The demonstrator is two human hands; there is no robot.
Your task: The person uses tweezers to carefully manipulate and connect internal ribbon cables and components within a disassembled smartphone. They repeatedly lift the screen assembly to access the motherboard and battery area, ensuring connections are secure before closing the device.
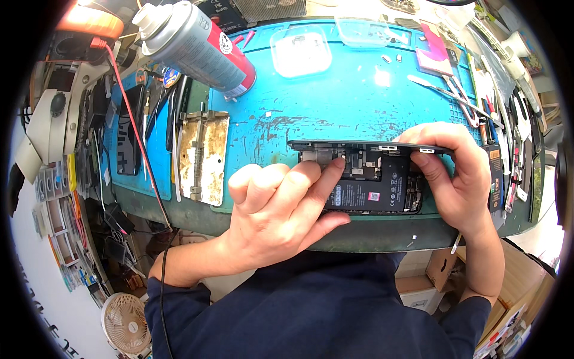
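Note:
An opened smartphone (373,182) lies near the front edge of the blue mat, its black battery and circuit board exposed. Its thin dark screen panel (353,145) stands raised along the far side, seen nearly edge-on. My right hand (457,173) pinches the right end of this panel between thumb and fingers. With its index fingertip, my left hand (278,206) presses on the phone's inside near the upper board. The left thumb lies along the near edge and the other fingers are curled. Whatever is under the index fingertip is hidden.
A spray can (200,51) stands at the back left, near a metal board holder (203,158). Clear plastic trays (301,52) sit at the back. Tweezers (442,90) and other hand tools lie on the right. A red cable (134,128) runs down the left side.

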